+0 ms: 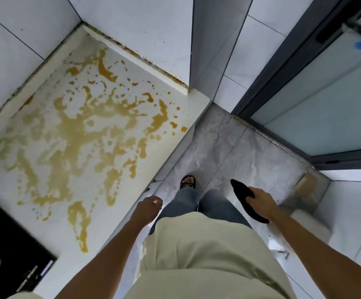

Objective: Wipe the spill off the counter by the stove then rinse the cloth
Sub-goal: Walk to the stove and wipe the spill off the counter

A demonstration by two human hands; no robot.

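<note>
On the counter: a wide yellow-brown spill (84, 134) is being shown spread over most of the white counter (46, 240), from the back corner by the wall down to the front edge.
Beside the spill: the black stove (9, 238) is being seen at the lower left, with the nearest streak of liquid lying just beside its corner.
Cloth: a dark cloth (246, 200) is being held off to the right, above the floor (229, 147) and well apart from the counter.
Right hand: the right hand (261, 200) is being kept closed around the cloth, fingers curled over its middle while both ends are being left to stick out.
Left hand: the left hand (148, 207) is being held just beside the counter's front edge, fingers loosely curled and nothing being gripped; whether it is touching the edge cannot be told.
Step judged: wiping is not yet being done; the cloth is being readied for a first pass.
Risk, edge: drops are lying close to the front edge, so liquid is likely to be pushed onto the floor if strokes are being drawn outward.
Risk, stove: the lowest streak is liable to be dragged onto the stove if strokes are being aimed leftward.
Risk, cloth: so broad a spill is likely to be smeared rather than lifted once the cloth is being overloaded.
Risk, footing: a sandalled foot (188, 182) is being placed below the edge, where drips would be making the floor slippery.
</note>
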